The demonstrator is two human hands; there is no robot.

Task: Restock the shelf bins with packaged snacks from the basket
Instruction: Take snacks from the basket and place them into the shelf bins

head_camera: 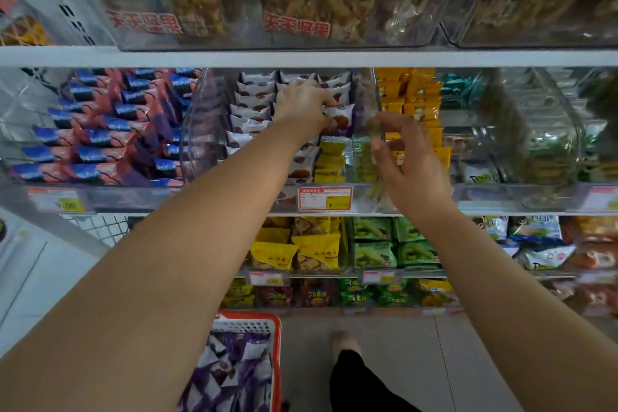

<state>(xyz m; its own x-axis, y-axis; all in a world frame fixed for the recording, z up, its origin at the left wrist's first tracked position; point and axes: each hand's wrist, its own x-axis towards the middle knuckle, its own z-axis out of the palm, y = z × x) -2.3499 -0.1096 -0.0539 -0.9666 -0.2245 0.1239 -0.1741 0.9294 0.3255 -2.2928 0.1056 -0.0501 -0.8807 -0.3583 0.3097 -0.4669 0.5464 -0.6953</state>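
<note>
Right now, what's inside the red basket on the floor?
The red basket holds purple-and-white snack packets, loosely heaped. The left arm covers its left side, so how many remain there is hidden.
</note>
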